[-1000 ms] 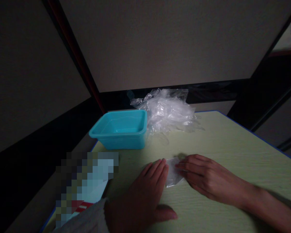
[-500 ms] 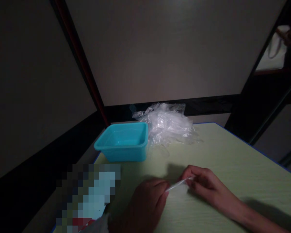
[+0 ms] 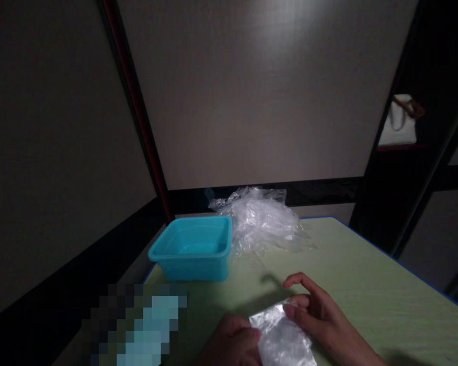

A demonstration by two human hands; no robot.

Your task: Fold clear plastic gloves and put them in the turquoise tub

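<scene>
A small shiny clear plastic bag (image 3: 284, 339) is held low over the near part of the table, its lower end cut off by the bottom of the view. My left hand (image 3: 236, 341) pinches its left edge, with the thumb on top. At the upper right corner, the thumb and a bent finger of my right hand (image 3: 318, 317) grip the bag. The index finger of that hand is lifted and curved away from the plastic.
A turquoise plastic basin (image 3: 198, 269) stands at the table's back left. Beside it lies a heap of crumpled clear plastic bags (image 3: 261, 218). A blurred-out patch covers the left front. Behind the table (image 3: 366, 284) are large panels, and a white handbag (image 3: 399, 124) sits on a shelf.
The bag, earlier seen edge-on as a thin white strip between my hands, now shows its flat face. Both hands appear lower, and my right index finger has lifted. The view has tilted up.
</scene>
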